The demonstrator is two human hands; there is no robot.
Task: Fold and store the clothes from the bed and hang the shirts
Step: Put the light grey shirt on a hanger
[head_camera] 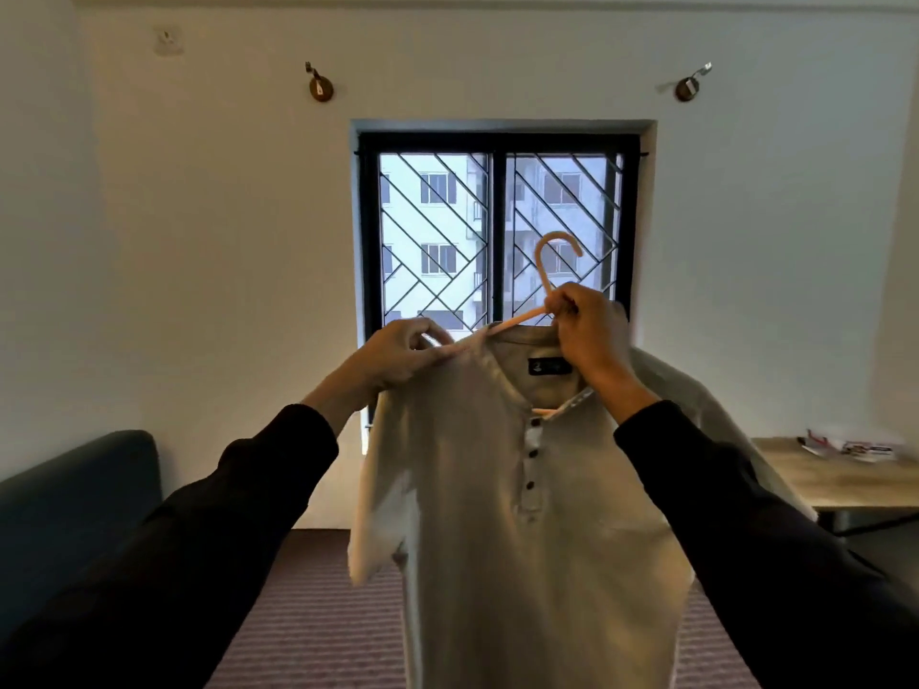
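The person holds 1 pale button-front shirt [522, 489] up at chest height in front of the barred window [497, 231], with a light orange hanger [547, 285] partly worked into it. The right hand [587, 335] grips the hanger's neck just below the hook, fingers curled round it. The left hand [403, 355] pinches the shirt's shoulder seam and the hanger's arm end together, pulling fabric over that end.

That shoulder looks seated, or nearly so. The other shoulder is behind the right hand and wrist, so I cannot tell whether the hanger arm sits inside it; a bit of the hanger's lower bar shows through the open collar. The buttons I can see look fastened, and the shirt hangs free, touching nothing below.

By my judgement the hanging step for this shirt is about halfway: the hanger is in, but the shirt is not yet squared on it and not yet hung anywhere. No rail or wardrobe shows here. A striped surface [308, 614] below, probably the bed, shows no clothes in its visible part, so how much folding and storing is left cannot be told. A tabletop [835, 484] with small items stands at the right.
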